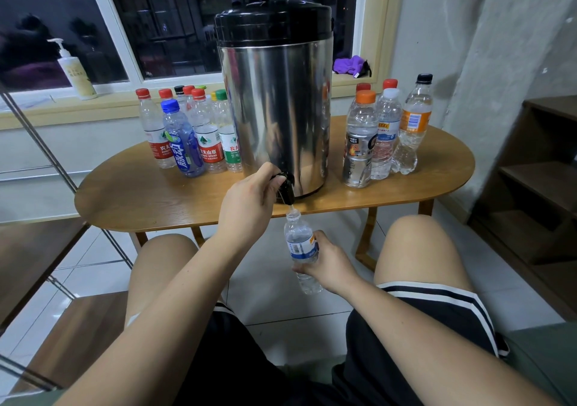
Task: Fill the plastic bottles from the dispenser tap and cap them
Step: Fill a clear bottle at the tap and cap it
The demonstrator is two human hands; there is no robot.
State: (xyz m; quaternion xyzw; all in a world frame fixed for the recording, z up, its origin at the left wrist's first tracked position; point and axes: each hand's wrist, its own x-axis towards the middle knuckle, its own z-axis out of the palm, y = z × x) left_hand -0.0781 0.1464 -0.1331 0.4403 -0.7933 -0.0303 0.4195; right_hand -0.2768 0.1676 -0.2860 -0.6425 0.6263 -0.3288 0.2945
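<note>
Right hand [327,262]: its fingers [300,269] are wrapped round the lower half of a small clear bottle [300,243], holding it in the air over the floor [274,312], below the edge of the surface [140,193].
Bottle: uncapped and slightly tilted, with its mouth just under the spout. A thin stream seems to drop into it. The fill level is too hard to read.
Left hand [249,199]: fingers clenched round the black tap [285,187] at the foot of the dispenser [278,109].
Risk, aim: the neck is narrow and nothing supports the bottle, so a small drift of the right hand would probably send water down the outside and onto the floor.
Risk, overflow: with the level hard to see, closing the tap late would likely flood the neck and wet the grip.
Risk, squeeze: thin plastic is likely to buckle under a tight hold and push water out.
Risk, cap: no loose cap shows, so the full bottle may have to travel open.
Far bottles: a capped left group [184,137] and right group [384,134] stand either side of the dispenser, well clear of both hands.
</note>
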